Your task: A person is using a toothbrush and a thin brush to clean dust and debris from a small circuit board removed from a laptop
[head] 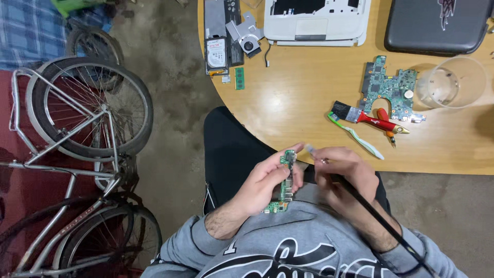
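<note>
The left hand (267, 180) is clamped around a narrow green circuit board (284, 185), held upright over the person's lap just short of the wooden tabletop (293, 98). Just beside it, the right hand (342, 172) is closed on a thin tool with a black cable (381, 221), its pale tip (310, 149) near the board's top end. Beyond the right hand lie a toothbrush (357, 136), a red-handled paintbrush (363, 117) and a larger green board (391, 88).

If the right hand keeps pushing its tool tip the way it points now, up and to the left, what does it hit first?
Probably the small green circuit board held in the left hand. The tip of the right hand's tool sits just beside its top end, though depth is unclear.
</note>
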